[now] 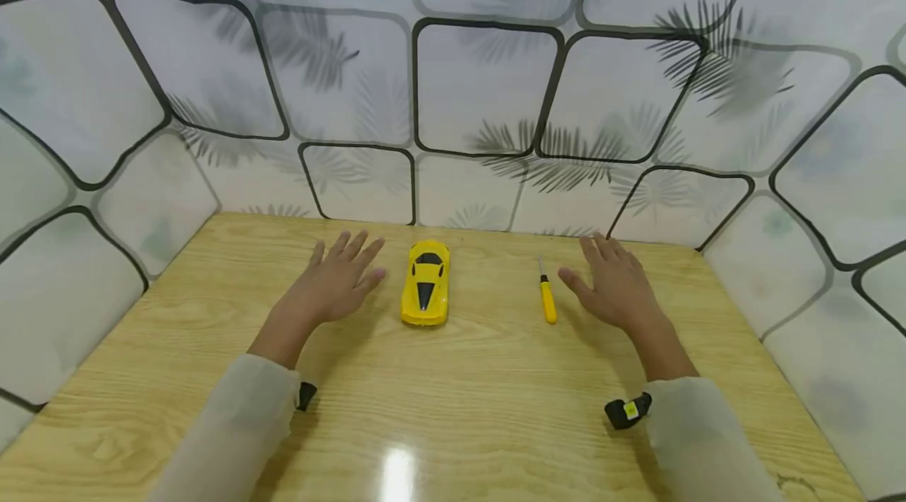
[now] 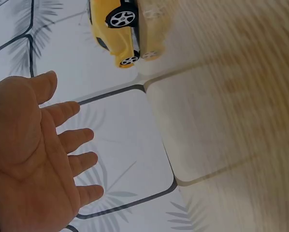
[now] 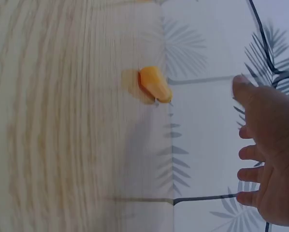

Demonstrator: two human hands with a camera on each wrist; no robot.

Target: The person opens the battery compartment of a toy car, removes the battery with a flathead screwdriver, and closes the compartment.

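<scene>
On the wood-grain desk (image 1: 481, 384), in the head view, stands a glossy yellow toy sports car (image 1: 425, 282) with black windows and a black wedge; its wheels are hidden from above. Left of the car, the left hand (image 1: 334, 282) spreads its fingers, straight and apart. Right of the car lies a screwdriver (image 1: 548, 302) with a smooth yellow handle, its thin blade faint; farther right, the right hand (image 1: 617, 282) spreads its fingers likewise. Whether either palm touches the desk cannot be told. Pale sleeves (image 1: 233, 415) run off the lower edge.

From the left wrist, the car is cut off at the top, showing spoked silver wheels (image 2: 122, 18) mirrored in the polished desk; the left hand's heel is cropped, its fingers extended below the car.

From the right wrist, the screwdriver's rounded handle end hides most of the blade; the right hand, fingers extended, is cropped, and a yellow sliver (image 3: 143, 1) at the top edge is unidentifiable.
</scene>
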